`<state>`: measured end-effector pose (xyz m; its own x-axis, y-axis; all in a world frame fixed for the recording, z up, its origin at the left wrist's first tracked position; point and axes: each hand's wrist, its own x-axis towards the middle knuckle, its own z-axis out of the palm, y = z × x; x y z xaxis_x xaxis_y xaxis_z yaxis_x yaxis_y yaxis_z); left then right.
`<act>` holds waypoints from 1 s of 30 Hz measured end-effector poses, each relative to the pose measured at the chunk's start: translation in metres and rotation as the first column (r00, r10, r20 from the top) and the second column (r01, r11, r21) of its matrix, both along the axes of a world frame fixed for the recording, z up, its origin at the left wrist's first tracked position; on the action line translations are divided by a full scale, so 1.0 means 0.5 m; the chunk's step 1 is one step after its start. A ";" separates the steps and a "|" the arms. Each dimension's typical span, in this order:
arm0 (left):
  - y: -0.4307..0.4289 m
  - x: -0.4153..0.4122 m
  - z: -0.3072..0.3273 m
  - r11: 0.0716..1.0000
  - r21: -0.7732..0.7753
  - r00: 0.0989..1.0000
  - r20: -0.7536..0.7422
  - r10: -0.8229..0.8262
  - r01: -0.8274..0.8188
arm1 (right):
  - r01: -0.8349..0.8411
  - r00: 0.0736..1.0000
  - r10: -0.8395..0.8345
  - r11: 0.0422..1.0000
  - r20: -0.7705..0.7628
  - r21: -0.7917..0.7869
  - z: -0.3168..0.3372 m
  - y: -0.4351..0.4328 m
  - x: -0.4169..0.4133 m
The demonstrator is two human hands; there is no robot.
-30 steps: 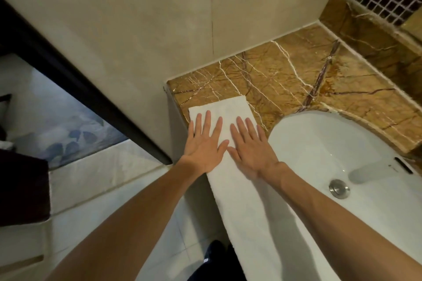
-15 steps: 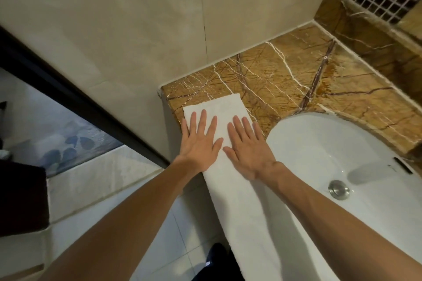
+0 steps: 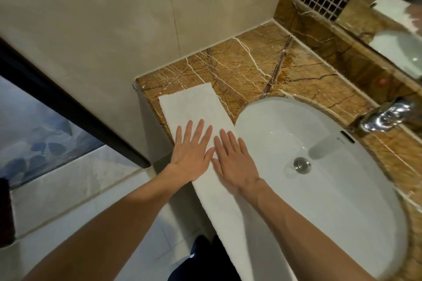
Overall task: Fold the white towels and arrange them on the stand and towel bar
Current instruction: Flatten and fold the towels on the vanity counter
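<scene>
Both flat palms, left hand [image 3: 190, 157] and right hand [image 3: 233, 162], have slid nearer along one towel [image 3: 194, 107], gripping nothing.

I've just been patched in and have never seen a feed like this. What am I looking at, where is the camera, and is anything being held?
There is no machine here: a person works with bare hands, and the one camera sits on their head, looking forward and down. The left hand and right hand lie flat, side by side, fingers spread, pressing on a long folded white towel. Nothing is gripped. The towel lies along the brown marble counter beside the white sink, its near end running out of view below. A chrome tap sits at the right, with a mirror above it.
</scene>
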<state>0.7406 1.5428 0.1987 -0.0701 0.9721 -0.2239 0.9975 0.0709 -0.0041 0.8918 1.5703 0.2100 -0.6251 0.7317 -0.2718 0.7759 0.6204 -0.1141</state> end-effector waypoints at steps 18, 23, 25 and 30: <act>-0.051 0.256 0.143 0.941 0.176 0.895 0.299 -0.331 0.289 | 0.376 0.925 -0.356 0.908 -0.136 0.183 0.140 -0.151 0.314; -0.092 0.425 0.203 0.853 0.205 0.791 0.320 -0.521 0.479 | 0.537 0.843 -0.503 0.811 -0.191 0.234 0.187 -0.243 0.494; -0.115 0.498 0.216 0.818 0.229 0.733 0.363 -0.575 0.528 | 0.597 0.803 -0.567 0.764 -0.185 0.246 0.197 -0.283 0.570; -0.166 0.665 0.226 0.718 0.210 0.604 0.415 -0.680 0.664 | 0.722 0.691 -0.701 0.653 -0.177 0.229 0.211 -0.376 0.739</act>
